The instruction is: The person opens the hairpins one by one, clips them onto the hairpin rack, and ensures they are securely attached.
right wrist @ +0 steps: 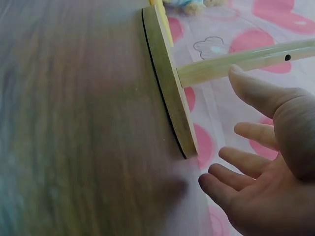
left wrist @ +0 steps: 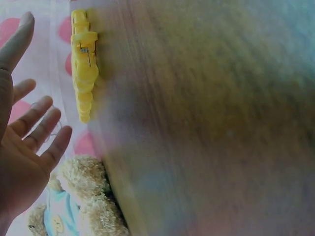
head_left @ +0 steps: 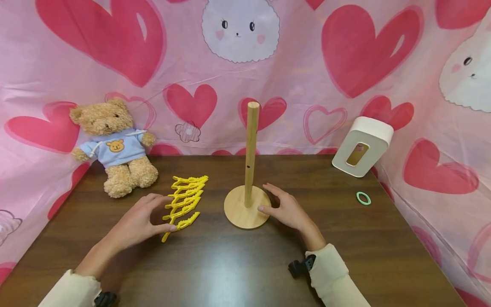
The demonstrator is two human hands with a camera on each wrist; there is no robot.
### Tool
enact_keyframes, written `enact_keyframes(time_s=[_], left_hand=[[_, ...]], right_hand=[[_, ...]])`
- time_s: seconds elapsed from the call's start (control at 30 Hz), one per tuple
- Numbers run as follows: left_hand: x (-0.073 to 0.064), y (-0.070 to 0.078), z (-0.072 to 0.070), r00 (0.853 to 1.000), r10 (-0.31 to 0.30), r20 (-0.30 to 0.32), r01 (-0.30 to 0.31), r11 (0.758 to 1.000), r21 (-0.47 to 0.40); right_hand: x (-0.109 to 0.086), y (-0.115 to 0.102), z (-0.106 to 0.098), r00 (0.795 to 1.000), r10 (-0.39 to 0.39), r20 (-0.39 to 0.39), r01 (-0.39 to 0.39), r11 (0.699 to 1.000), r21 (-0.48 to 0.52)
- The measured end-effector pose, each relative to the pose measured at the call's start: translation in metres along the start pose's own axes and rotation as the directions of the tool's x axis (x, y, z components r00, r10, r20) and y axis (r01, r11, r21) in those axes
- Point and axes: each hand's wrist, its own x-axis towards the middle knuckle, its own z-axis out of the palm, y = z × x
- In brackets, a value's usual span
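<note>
Several yellow alligator hair clips point(head_left: 186, 199) lie in a row on the dark wooden table, one with its spring showing in the left wrist view. My left hand point(head_left: 140, 221) is open beside them, its thumb overlapping the nearest clip in the head view; in the left wrist view the fingers are spread and hold nothing. A wooden stand, an upright dowel point(head_left: 251, 149) on a round base point(head_left: 239, 215), stands at the middle. My right hand point(head_left: 289, 209) is open at the base's right edge, fingers apart with nothing between them.
A teddy bear point(head_left: 120, 147) in a blue top sits at the back left against a pink heart-patterned cloth point(head_left: 230, 81). At the back right a white box with an oval opening point(head_left: 368, 132) stands tilted. In front of it lies a small green ring point(head_left: 363, 198).
</note>
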Motion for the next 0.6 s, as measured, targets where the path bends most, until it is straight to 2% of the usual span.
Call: enact_keyframes(time_s=[0.13, 0.27, 0.4, 0.6], left_hand=[[0.001, -0.001, 0.000, 0.999, -0.024, 0.030, 0.026, 0.998, -0.054], [0.001, -0.004, 0.000, 0.994, -0.026, 0.110, 0.039, 0.993, -0.111], [-0.002, -0.010, 0.002, 0.987, -0.001, 0.158, 0.026, 0.988, -0.151], [-0.005, -0.018, 0.004, 0.976, 0.070, 0.207, -0.022, 0.973, -0.229]], right_hand=[[0.003, 0.003, 0.003, 1.000, 0.001, 0.007, -0.002, 0.996, 0.093], [0.005, 0.006, 0.005, 1.000, 0.018, 0.025, -0.021, 0.991, 0.132], [0.005, 0.008, 0.006, 0.999, 0.044, 0.032, -0.048, 0.988, 0.148], [0.005, 0.009, 0.004, 0.998, 0.054, 0.024, -0.058, 0.985, 0.165]])
